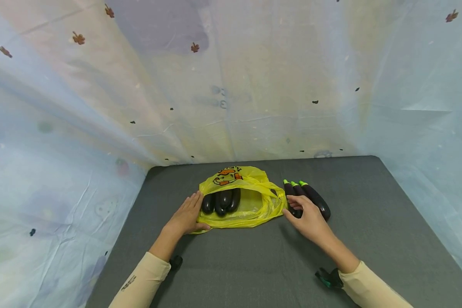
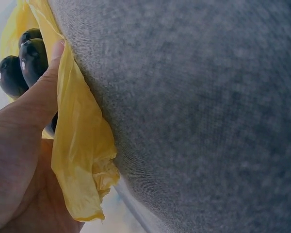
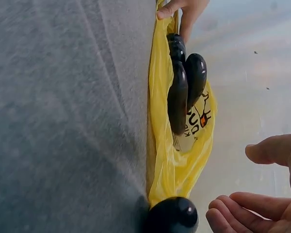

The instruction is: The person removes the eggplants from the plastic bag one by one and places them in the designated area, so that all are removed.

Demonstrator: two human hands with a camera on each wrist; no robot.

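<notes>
A yellow plastic bag [image 1: 250, 220] lies on its side with its mouth toward me. Several dark eggplants [image 1: 225, 198] are inside it, shiny rounded ends showing. My left hand [image 1: 186, 214] rests on the bag's left side, fingers straight and thumb spread along the lower edge of the mouth; the left wrist view shows that thumb [image 2: 43, 92] against the yellow film. By the bag's right end, my right hand [image 1: 308, 217] hovers over three more eggplants [image 1: 316, 200] with green stem ends. Its thumb and fingers are apart, holding nothing; the hand partly covers these eggplants.
A grey cloth-covered table [image 1: 246, 265] lies beneath everything. Pale patterned sheeting [image 1: 254, 85] hangs behind the table and along both sides. Each wrist carries a dark strapped device [image 1: 329, 278].
</notes>
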